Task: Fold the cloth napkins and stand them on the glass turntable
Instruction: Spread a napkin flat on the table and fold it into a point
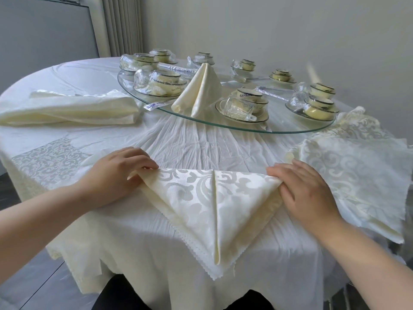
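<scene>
Cream napkin [210, 198] | L grip [118, 173] pinches L corner | R grip [306, 193] R corner

This looks like a restaurant's banquet or private dining room. A large round table under a creased white tablecloth [201, 139] fills the view; toward its twelve o'clock a round clear glass turntable [245, 129] carries many cream dark-rimmed crockery sets sealed in clear plastic [244, 104], with long sealed packets [271, 92], perhaps chopsticks, between them; a cream cloth napkin folded into a standing cone [199, 90] stands at the turntable's six o'clock edge; spare cream damask napkins lie piled at ten o'clock [71, 110] and three o'clock [348, 173]; a half-folded cream damask napkin [207, 202] lies at six o'clock; plain pale walls [290, 30] stand behind.
</scene>
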The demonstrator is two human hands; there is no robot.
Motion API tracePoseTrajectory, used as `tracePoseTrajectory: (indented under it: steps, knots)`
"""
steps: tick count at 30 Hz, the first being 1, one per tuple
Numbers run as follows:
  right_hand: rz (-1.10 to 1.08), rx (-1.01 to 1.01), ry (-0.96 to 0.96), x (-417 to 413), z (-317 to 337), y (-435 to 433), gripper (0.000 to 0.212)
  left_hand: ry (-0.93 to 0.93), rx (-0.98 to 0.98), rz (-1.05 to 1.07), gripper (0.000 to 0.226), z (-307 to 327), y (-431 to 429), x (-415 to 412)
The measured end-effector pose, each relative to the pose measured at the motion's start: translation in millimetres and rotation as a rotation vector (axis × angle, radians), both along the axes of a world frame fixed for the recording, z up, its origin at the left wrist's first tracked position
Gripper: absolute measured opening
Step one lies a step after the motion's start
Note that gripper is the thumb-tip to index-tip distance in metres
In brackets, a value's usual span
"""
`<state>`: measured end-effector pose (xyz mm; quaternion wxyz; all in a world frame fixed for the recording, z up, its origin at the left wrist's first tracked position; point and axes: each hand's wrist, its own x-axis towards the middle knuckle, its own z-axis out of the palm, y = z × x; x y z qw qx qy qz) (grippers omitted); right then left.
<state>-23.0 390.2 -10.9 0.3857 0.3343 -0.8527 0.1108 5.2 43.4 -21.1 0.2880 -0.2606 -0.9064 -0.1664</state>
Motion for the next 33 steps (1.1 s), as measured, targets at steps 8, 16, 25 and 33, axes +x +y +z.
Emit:
tracePoseTrajectory:
  steps: [8,16,25,33]
  knots:
    - [-0.003,-0.006,-0.191,-2.1,-6.0,10.9,0.03,0.006,-0.068,0.02,0.023,1.8,-17.5,5.0]
    - [0.011,0.1,-0.311,8.9,-12.8,15.8,0.032,0.098,-0.155,-0.035,0.055,1.7,-29.6,13.1]
    - [-0.041,0.067,-0.545,21.3,-6.0,10.7,0.054,-0.065,-0.164,0.033,0.037,11.3,-27.6,32.0]
    - [-0.297,0.314,-0.61,29.7,11.9,-20.3,0.089,-0.53,0.022,0.217,0.114,17.6,123.6,58.9]
